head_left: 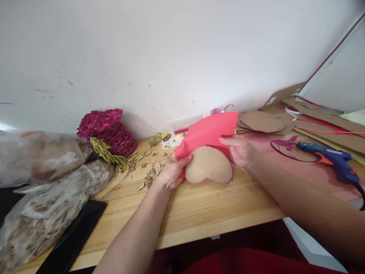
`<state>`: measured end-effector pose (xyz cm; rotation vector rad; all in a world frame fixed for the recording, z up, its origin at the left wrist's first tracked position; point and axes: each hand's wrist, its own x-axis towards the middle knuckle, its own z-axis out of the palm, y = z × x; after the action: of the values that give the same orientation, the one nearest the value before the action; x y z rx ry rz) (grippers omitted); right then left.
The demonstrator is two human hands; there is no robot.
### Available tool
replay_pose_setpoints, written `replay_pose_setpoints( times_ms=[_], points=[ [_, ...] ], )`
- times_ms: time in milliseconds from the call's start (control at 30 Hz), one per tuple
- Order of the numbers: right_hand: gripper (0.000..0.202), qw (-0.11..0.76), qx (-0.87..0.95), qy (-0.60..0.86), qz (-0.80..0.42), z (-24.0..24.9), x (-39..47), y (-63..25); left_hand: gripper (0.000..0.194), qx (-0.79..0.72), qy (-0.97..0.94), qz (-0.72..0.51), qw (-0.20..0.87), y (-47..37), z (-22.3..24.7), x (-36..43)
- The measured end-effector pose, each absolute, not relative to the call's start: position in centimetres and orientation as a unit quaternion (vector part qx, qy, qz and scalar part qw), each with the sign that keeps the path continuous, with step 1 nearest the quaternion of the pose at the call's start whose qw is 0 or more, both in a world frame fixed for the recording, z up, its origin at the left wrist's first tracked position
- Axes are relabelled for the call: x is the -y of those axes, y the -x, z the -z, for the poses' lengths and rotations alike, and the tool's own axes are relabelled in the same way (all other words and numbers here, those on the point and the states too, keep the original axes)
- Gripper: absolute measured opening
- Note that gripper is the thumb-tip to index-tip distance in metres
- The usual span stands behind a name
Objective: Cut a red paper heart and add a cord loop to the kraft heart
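A red sheet of paper or foam [209,131] is held up over the table between my two hands. Against its lower part lies a tan cardboard cutout [209,165], two-lobed with a notch at the bottom and a thin purple-pink edge. My left hand [172,171] pinches the sheet's left side, its thumb at the cutout's left edge. On the other side, my right hand [242,153] grips the sheet with the thumb on top, near the cutout's upper right edge. The fingers behind the sheet are partly hidden.
Peanut shells [151,171] lie scattered left of my hands. Further left are a stack of magenta decorated pieces [108,133], plastic bags [62,194] and a black flat object [76,236]. Rightward are cardboard cutouts [262,121] and a blue glue gun [336,158] with its cord.
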<state>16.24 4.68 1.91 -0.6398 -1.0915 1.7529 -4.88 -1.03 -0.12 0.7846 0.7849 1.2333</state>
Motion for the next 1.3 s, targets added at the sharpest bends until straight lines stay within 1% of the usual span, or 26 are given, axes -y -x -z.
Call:
replay_pose_setpoints(
  times_ms=[67,200,267,367,467,533,600,633,667,800,867,933,1033,1100,1200,1300],
  points=[
    [0.035,0.473,0.437,0.273,-0.714,-1.9,-4.9,-16.4,0.047,-0.346,-0.351,-0.548,0.675,4.9,0.1,1.0],
    [0.026,0.428,0.394,0.325,-0.746,-1.7,-5.5,-16.5,0.05,-0.339,-0.348,-0.555,0.675,4.9,0.2,1.1],
    [0.023,0.421,0.373,0.346,-0.751,-1.6,-5.6,-16.5,0.052,-0.337,-0.351,-0.548,0.68,4.9,0.3,1.1],
    [0.021,0.45,0.377,0.323,-0.743,-1.6,-5.7,-16.7,0.051,-0.344,-0.358,-0.537,0.682,4.8,0.2,1.1],
    [0.024,0.478,0.408,0.276,-0.727,-1.5,-5.7,-16.8,0.051,-0.346,-0.351,-0.543,0.68,4.7,0.1,1.1],
    [0.027,0.454,0.427,0.285,-0.728,-1.3,-5.7,-16.8,0.052,-0.343,-0.343,-0.553,0.677,4.6,0.0,1.0],
    [0.028,0.407,0.452,0.326,-0.724,-1.0,-5.7,-16.7,0.051,-0.343,-0.338,-0.564,0.67,4.6,0.0,0.9],
    [0.03,0.4,0.468,0.347,-0.708,-0.9,-5.8,-16.6,0.051,-0.344,-0.337,-0.571,0.665,4.6,0.1,0.9],
    [0.031,0.415,0.484,0.365,-0.679,-0.8,-5.9,-16.5,0.052,-0.345,-0.335,-0.579,0.659,4.6,0.1,0.8],
    [0.035,0.562,0.486,0.428,-0.514,-0.9,-6.5,-16.5,0.057,-0.35,-0.325,-0.601,0.641,4.7,0.4,0.6],
    [0.033,0.578,0.499,0.457,-0.456,-1.1,-6.6,-16.8,0.06,-0.35,-0.319,-0.607,0.638,4.8,0.6,0.5],
    [0.033,0.526,0.581,0.476,-0.399,-1.5,-6.4,-17.0,0.063,-0.354,-0.311,-0.61,0.637,4.8,0.7,0.5],
    [0.04,0.365,0.724,0.491,-0.318,-1.9,-5.8,-17.2,0.065,-0.358,-0.305,-0.606,0.642,4.7,0.8,0.5],
    [0.044,0.29,0.764,0.495,-0.296,-2.1,-5.3,-17.1,0.066,-0.358,-0.302,-0.603,0.646,4.6,0.8,0.5],
    [0.044,0.253,0.779,0.482,-0.311,-2.1,-5.2,-16.9,0.063,-0.369,-0.292,-0.598,0.649,4.5,0.9,0.4],
    [0.042,0.241,0.77,0.461,-0.37,-1.9,-5.3,-17.0,0.047,-0.387,-0.253,-0.595,0.658,4.5,1.0,0.2]
  ],
)
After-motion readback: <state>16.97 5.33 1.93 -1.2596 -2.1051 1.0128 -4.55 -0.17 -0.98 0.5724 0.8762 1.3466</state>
